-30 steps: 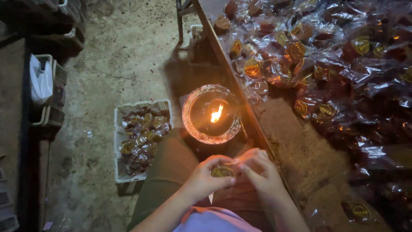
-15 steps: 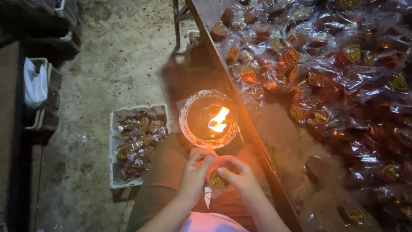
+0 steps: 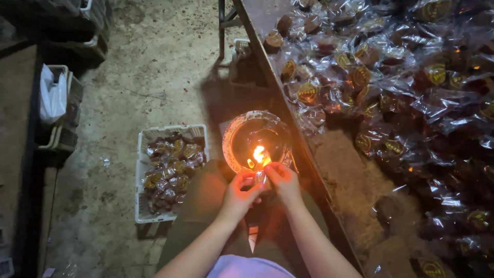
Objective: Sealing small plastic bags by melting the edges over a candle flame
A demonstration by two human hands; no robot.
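Left hand (image 3: 241, 193) and right hand (image 3: 282, 179) raised together, fingertips pinched on small clear packet (image 3: 261, 177), held at six o'clock rim of flame bowl (image 3: 256, 141). White crate (image 3: 171, 170) at nine o'clock.

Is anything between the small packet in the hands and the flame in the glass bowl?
Nothing visible: both hands, left hand and right hand, pinch the packet with its edge right at the flame over the glass bowl.

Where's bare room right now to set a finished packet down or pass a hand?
The table is bare along its near edge, between the glass bowl with the flame and the heap of wrapped packets. Concrete floor beyond the white crate is open. Crowded: the far table, the crate, and around both hands.
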